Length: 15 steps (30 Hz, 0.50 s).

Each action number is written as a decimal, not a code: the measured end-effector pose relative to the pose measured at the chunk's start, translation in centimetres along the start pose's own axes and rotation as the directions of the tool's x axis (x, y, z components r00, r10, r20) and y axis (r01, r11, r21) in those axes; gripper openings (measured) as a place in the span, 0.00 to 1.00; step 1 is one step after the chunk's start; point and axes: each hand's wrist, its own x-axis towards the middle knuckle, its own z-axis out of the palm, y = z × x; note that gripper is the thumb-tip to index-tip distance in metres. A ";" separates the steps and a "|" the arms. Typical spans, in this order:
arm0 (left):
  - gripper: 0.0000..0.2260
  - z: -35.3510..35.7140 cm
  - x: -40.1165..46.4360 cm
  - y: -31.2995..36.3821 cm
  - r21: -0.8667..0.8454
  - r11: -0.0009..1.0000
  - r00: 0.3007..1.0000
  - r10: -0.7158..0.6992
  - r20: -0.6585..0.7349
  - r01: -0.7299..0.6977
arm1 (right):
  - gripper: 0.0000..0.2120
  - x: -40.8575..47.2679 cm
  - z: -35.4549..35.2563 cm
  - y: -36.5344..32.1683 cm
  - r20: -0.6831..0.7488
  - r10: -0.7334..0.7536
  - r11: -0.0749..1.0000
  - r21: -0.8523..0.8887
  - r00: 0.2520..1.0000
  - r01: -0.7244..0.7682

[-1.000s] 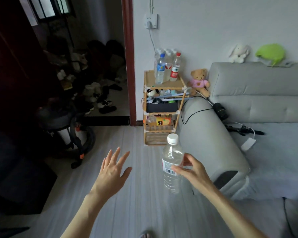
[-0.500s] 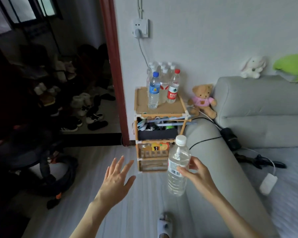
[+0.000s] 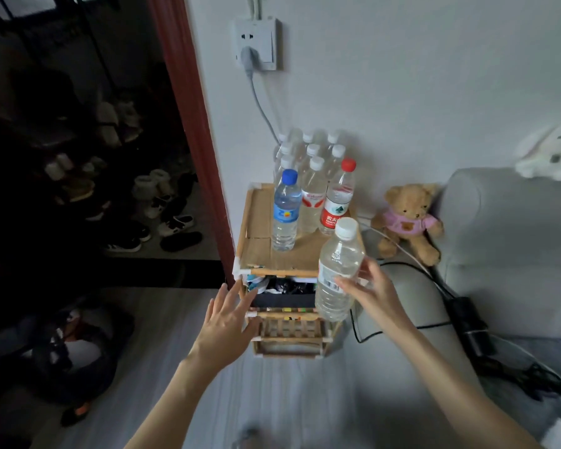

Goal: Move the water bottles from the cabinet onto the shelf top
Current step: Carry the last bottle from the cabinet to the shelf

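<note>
I note the bottle (image 3: 337, 270) in the right hand (image 3: 371, 294), held upright with a slight tilt, cap uppermost, in front of the shelf's (image 3: 262, 254) front right corner. Fingers (image 3: 345, 282) wrap the labelled lower body; the grip is closed on it. The shelf top lies beyond and left of the bottle, at about the level of its middle. I judge the next move needs a lift, then a forward-left carry. The open cardboard area sits in front of the standing bottles (image 3: 311, 189), which crowd the back. The left hand (image 3: 229, 322) is spread open, empty, near the shelf's left post; contact unclear.
</note>
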 end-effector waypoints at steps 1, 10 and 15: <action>0.27 -0.1 1.3 -0.2 0.002 1.000 1.000 0.005 0.005 -0.005 | 0.22 1.5 0.2 -0.1 -0.008 0.000 1.000 0.011 1.000 0.000; 0.25 0.5 14.1 -4.0 0.039 0.999 0.991 -0.008 0.130 0.003 | 0.28 12.2 2.6 0.4 -0.017 0.088 0.996 0.018 0.996 -0.088; 0.38 1.9 19.1 -5.9 0.155 0.982 0.961 0.062 0.268 -0.106 | 0.23 15.3 3.9 1.2 -0.066 0.118 0.989 0.092 0.991 -0.112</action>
